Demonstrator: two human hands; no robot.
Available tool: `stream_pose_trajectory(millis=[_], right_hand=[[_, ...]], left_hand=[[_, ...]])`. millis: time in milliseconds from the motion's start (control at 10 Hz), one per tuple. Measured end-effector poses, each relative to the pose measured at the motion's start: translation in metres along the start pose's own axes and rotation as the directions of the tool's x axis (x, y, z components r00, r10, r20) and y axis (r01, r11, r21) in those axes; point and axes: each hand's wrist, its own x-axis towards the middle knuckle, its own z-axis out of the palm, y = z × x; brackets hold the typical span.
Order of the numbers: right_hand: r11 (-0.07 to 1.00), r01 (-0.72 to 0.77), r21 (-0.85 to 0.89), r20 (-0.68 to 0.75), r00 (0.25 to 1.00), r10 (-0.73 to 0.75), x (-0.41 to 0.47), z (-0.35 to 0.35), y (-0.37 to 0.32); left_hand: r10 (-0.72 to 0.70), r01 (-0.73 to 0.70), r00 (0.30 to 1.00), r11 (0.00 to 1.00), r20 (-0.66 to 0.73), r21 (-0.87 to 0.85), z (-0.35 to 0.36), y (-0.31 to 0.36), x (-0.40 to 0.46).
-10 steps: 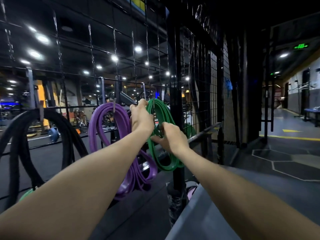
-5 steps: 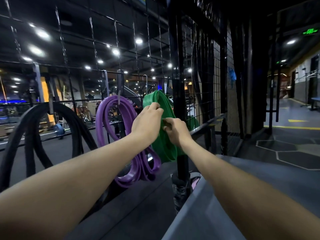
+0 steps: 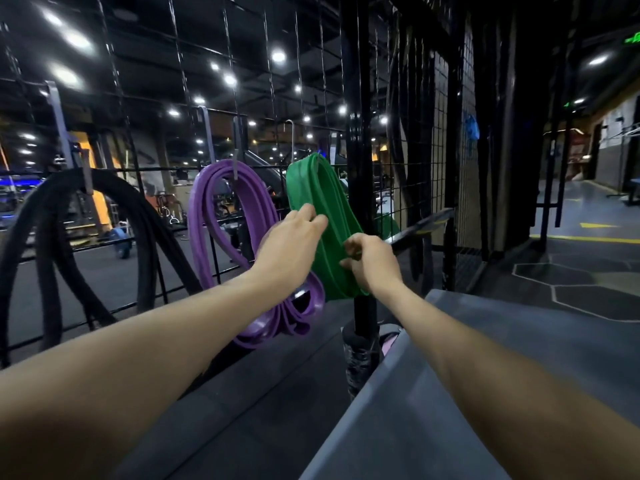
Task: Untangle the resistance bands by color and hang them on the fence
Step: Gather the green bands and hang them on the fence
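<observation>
Three bundles hung on the wire fence (image 3: 221,109): black bands (image 3: 59,216) at left, purple bands (image 3: 239,216) in the middle, green bands (image 3: 322,202) beside the black post (image 3: 358,168). A second earlier the left hand (image 3: 291,244) had been up at the hook with the green loop; it had since dropped to the bundle's mid-height, fingers loosely spread and resting on the green strands' left edge, not gripping. Right hand (image 3: 372,261) pinched the strands' right edge between thumb and fingers, about where it had been. Green bundle now hung from its hook (image 3: 292,140) unsupported from above. Judgement: green was hung, and the hands were only straightening the strands; release looked close. Whether further bands remained could not be told.
</observation>
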Motion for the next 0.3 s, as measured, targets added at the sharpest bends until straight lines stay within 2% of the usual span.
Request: stream_pose_trajectory(millis=[100, 300], right_hand=[[0.997, 0.035, -0.062, -0.041, 0.998, -0.037, -0.0065, 0.0078, -0.0056], [0.999, 0.021, 0.027, -0.017, 1.000, -0.021, -0.0103, 0.0128, -0.0067]], left_hand=[[0.058, -0.064, 0.997, 0.992, 0.054, 0.105, 0.0045, -0.0002, -0.0103], [0.073, -0.104, 0.988, 0.964, 0.133, 0.244, 0.0036, -0.0020, -0.0183]])
